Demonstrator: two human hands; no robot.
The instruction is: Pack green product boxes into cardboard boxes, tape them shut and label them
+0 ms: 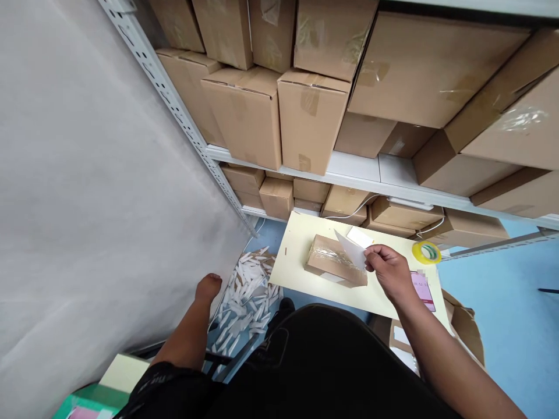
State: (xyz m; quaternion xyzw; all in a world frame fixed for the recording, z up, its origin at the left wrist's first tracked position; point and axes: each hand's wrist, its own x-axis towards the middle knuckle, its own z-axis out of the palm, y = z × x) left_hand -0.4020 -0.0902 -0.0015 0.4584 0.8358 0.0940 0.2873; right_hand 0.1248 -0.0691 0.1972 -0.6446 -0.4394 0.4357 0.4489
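My right hand [388, 273] pinches a thin white paper sheet [353, 249] by its near right edge. The sheet is tilted above a small cardboard box [334, 262], which has clear tape across its top and lies on the pale yellow table [301, 233]. A small white stack [360, 235] sits behind the sheet, partly covered by it. Away from the table, my left hand [208, 287] hangs by the grey wall with its fingers curled closed. Nothing shows in it. White paper strips [247, 291] lie in a heap on the floor beside it.
A yellow tape roll [427, 252] and a pink-screened phone [423, 290] lie on the table's right side. Metal shelving [349, 166] packed with cardboard boxes [314, 116] stands behind. An open carton [467, 326] is at the right, a green box [94, 398] at lower left.
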